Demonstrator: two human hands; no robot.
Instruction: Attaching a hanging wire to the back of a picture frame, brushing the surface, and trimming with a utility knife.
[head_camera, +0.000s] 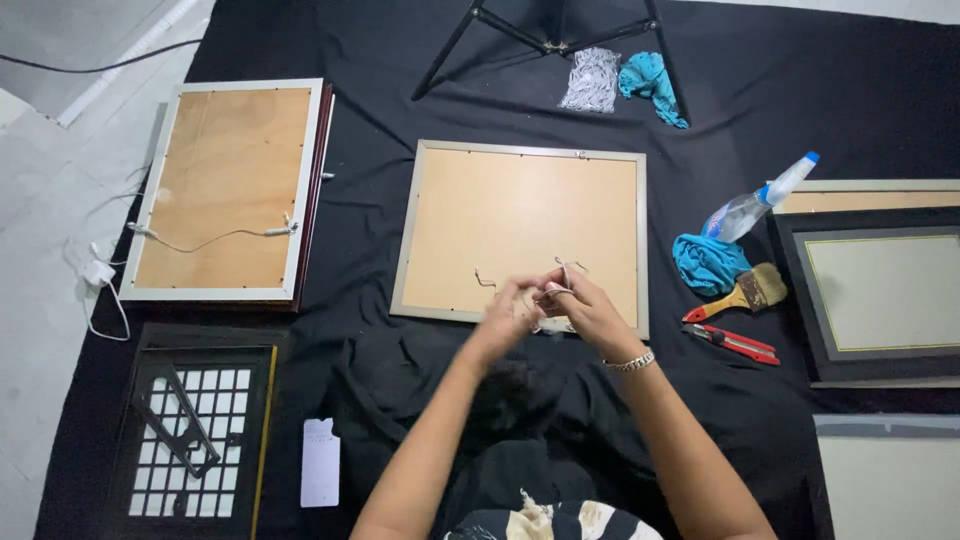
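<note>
You have a clear plastic bag (591, 80) of pale contents near the black cloth's (380, 100) far edge, and a label on the spray bottle (757, 203) toward its right edge.

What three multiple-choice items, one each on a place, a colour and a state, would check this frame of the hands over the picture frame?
1. Where does the spray bottle lie?
A. right of the middle frame, above the paintbrush
B. on the left frame
C. beside the white card

2. What colour is the cloth under the spray bottle?
A. red
B. blue-green
C. yellow

3. How does the middle frame lie?
A. glass side up
B. propped upright
C. flat, brown backing board up

Answers:
1. A: it lies right of that frame, just above the paintbrush.
2. B: the crumpled cloth is blue-green.
3. C: the bare backing shows, with the left hand and right hand together over its lower edge, working a thin wire.
</note>
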